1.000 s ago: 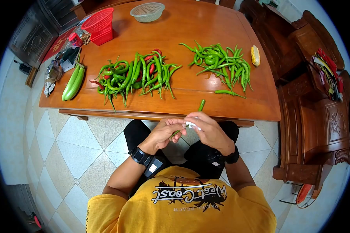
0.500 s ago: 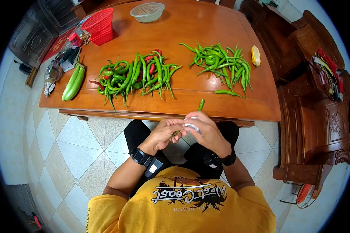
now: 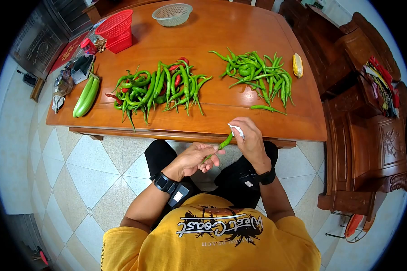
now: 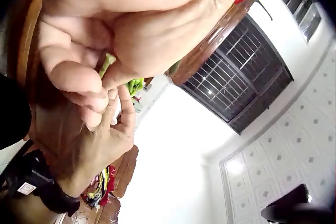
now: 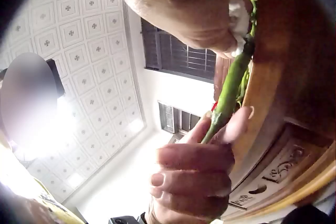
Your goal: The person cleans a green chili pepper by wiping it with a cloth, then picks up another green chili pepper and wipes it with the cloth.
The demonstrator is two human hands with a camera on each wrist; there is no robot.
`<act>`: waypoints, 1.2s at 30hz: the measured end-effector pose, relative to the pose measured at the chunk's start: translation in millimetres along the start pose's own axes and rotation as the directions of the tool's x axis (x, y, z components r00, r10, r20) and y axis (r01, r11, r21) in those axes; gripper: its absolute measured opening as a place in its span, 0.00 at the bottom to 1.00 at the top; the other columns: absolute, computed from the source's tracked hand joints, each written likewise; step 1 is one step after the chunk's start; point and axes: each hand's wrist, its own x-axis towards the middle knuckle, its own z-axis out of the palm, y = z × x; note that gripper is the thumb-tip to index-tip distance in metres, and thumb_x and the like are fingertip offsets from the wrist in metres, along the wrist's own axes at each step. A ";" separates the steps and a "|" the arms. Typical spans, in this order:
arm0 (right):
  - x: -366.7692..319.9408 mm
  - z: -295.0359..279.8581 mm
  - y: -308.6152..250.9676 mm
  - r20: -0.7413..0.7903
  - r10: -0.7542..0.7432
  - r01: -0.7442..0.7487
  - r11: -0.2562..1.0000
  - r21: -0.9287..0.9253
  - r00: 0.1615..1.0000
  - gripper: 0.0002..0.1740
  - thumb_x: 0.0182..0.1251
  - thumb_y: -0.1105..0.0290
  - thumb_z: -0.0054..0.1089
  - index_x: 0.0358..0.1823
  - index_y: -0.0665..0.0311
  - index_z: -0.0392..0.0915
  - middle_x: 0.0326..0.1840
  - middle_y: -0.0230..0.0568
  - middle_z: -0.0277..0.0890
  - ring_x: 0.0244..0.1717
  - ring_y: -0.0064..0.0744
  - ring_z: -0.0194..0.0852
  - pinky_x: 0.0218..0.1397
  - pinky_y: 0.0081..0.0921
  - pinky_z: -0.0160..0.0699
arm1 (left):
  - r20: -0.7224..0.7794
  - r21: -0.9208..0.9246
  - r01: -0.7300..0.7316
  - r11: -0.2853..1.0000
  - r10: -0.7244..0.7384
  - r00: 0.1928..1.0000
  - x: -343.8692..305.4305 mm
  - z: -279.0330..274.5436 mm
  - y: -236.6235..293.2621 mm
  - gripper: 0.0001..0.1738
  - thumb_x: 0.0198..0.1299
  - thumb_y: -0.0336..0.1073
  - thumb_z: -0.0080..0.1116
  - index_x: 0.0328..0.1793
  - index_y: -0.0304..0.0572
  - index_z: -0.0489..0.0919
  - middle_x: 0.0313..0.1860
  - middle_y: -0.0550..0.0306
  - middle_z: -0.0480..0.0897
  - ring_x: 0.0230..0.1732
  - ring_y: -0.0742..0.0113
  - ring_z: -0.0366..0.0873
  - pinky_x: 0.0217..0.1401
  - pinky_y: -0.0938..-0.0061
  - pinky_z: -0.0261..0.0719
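Left hand (image 3: 191, 159) of the person pinches one green pepper (image 3: 226, 141) by its stem, while right hand (image 3: 252, 143) grips a white crumpled piece (image 3: 236, 130) around its other end, beside the table (image 3: 257, 27).

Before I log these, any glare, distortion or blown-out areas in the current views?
Head: heavy fisheye with black corners, table edges bowed, reflections on its wood, held green chili readable; left wrist: wall blown nearly white, left hand looming large up close; right wrist: strong white glare toward the left edge, chili still clear.
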 end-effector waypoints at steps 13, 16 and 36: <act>-6.6 -1.0 -20.6 0.135 -0.051 0.030 0.988 0.154 0.990 0.08 0.64 0.80 0.60 0.45 0.72 0.80 0.46 0.49 0.75 0.44 0.47 0.80 0.46 0.34 0.79 | -0.023 0.039 -0.106 0.994 0.107 0.994 2.4 1.8 -0.8 0.13 0.71 0.39 0.58 0.51 0.36 0.81 0.31 0.56 0.85 0.22 0.77 0.77 0.21 0.85 0.72; 1.1 -5.3 -7.1 0.025 0.023 -0.023 1.000 0.016 0.999 0.09 0.63 0.80 0.61 0.45 0.71 0.80 0.44 0.50 0.77 0.45 0.50 0.79 0.47 0.34 0.78 | -0.014 0.076 -0.122 0.990 0.123 0.992 1.0 -0.6 -1.6 0.14 0.70 0.40 0.59 0.51 0.37 0.82 0.32 0.57 0.85 0.23 0.77 0.78 0.22 0.85 0.73; -2.5 -8.1 -11.6 0.007 0.043 -0.043 0.994 0.104 0.999 0.08 0.63 0.80 0.62 0.43 0.70 0.81 0.46 0.49 0.77 0.46 0.44 0.79 0.49 0.32 0.78 | -0.090 0.116 -0.191 0.975 0.202 0.975 0.9 3.4 -1.5 0.10 0.65 0.39 0.66 0.45 0.42 0.82 0.32 0.62 0.85 0.26 0.82 0.75 0.24 0.88 0.67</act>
